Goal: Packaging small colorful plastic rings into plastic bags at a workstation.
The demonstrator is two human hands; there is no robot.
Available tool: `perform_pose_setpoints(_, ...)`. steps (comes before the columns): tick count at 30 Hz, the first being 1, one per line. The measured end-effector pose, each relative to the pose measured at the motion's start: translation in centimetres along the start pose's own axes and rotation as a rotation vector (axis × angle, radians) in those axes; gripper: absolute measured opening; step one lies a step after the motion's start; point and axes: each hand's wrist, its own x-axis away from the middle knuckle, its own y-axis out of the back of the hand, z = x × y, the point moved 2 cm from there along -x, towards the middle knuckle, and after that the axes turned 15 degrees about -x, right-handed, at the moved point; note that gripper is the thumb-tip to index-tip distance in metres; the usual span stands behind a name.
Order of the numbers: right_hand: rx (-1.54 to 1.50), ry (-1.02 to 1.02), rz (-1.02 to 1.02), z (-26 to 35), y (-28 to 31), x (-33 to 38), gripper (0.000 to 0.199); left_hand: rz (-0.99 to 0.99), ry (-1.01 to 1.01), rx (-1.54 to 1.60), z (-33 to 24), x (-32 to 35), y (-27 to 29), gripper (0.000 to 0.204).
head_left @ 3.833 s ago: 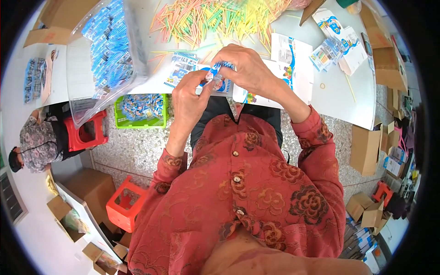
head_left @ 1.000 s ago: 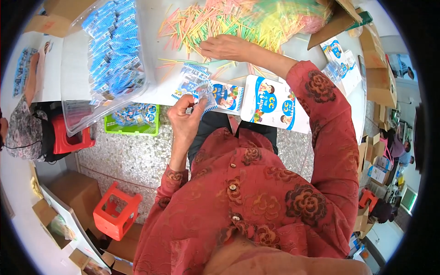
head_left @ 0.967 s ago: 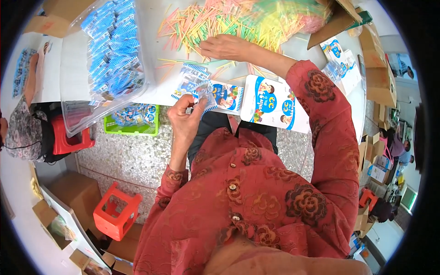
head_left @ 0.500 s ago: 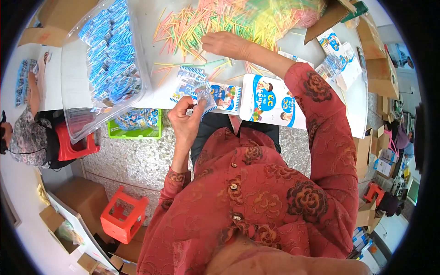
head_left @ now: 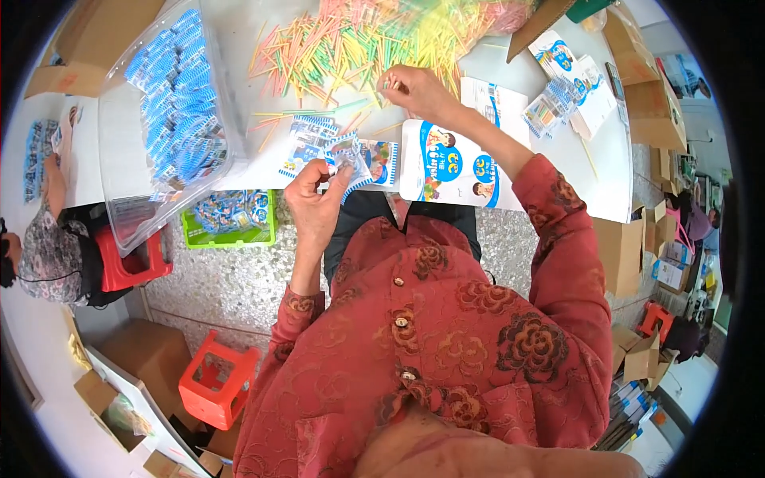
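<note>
My left hand [head_left: 311,203] pinches a small blue-and-white plastic packet [head_left: 356,169] at the table's near edge. My right hand [head_left: 421,94] is closed, fingertips together, and pale ends of thin sticks show at them. It hovers at the near right side of a heap of thin pink, yellow and green sticks [head_left: 319,57]. More flat packets [head_left: 303,150] lie just beyond my left hand. To the right of the held packet is another packet with a colourful print [head_left: 382,162], beside a white printed carton [head_left: 413,151] lying flat.
At the left a clear plastic tub [head_left: 227,119] holds many blue-striped packets. A green crate [head_left: 231,239] with packets sits below the table edge. Flat cartons [head_left: 594,95] and cardboard boxes [head_left: 617,247] are at the right. Another person [head_left: 52,251] sits at far left; a red stool [head_left: 215,382] stands behind.
My right hand has drawn back from the stick heap toward me and to the right, now with stick ends at its fingertips. My left hand still pinches the packet. The whole view has shifted slightly.
</note>
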Motion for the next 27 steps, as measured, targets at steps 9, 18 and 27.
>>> perform_pose_setpoints(9, 0.083, 0.156, 0.092, -1.8, -0.6, 0.9, 0.010, 0.012, 0.002, 0.012, -0.9, -0.1, -0.5, 0.017)
perform_pose_setpoints(18, -0.237, 0.056, -0.152, 4.2, 1.3, 0.5, 0.011, 0.026, -0.048, 0.011, -1.0, -0.3, -0.2, 0.013)
perform_pose_setpoints(27, -0.215, 0.608, -0.096, 12.5, 1.1, 2.7, 0.012, 0.057, 0.075, 0.075, -1.1, -0.1, -0.7, 0.009)
